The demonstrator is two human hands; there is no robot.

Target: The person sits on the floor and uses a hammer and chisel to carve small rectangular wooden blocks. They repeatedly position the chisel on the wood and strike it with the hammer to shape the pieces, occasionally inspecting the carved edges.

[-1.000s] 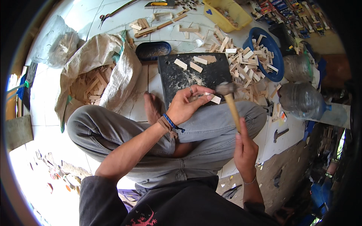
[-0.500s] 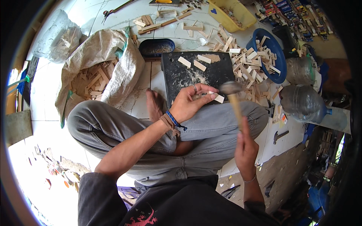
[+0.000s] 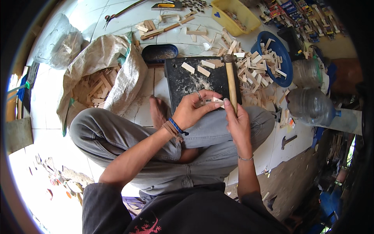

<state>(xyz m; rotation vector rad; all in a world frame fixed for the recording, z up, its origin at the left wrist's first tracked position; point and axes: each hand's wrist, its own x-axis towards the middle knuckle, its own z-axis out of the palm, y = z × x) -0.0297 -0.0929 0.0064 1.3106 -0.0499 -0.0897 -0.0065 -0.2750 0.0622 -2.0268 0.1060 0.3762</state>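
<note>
Between the thumb and fingers of my left hand (image 3: 191, 111) is a small pale wooden block (image 3: 219, 102) with dark print on its side, held above the near edge of a black board (image 3: 183, 84). My right hand (image 3: 238, 124) grips a hammer (image 3: 231, 84) by its wooden handle, the metal head pointing away from me. The right thumb tip touches or nearly touches the block's right end. Three loose wooden pieces (image 3: 203, 70) lie on the board's far part among sawdust.
Right of the board, wooden pieces (image 3: 253, 70) are heaped beside a blue basin (image 3: 288, 64). A woven sack (image 3: 132, 78) of wood scraps stands left. A second hammer (image 3: 288, 142) lies on the tiles at right, near a large plastic bottle (image 3: 311, 107). A yellow tub (image 3: 249, 29) sits at the back.
My right hand has come up and left to the block, and the hammer has swung from a blurred tilt to nearly upright in the picture. The left hand keeps hold of the block.
</note>
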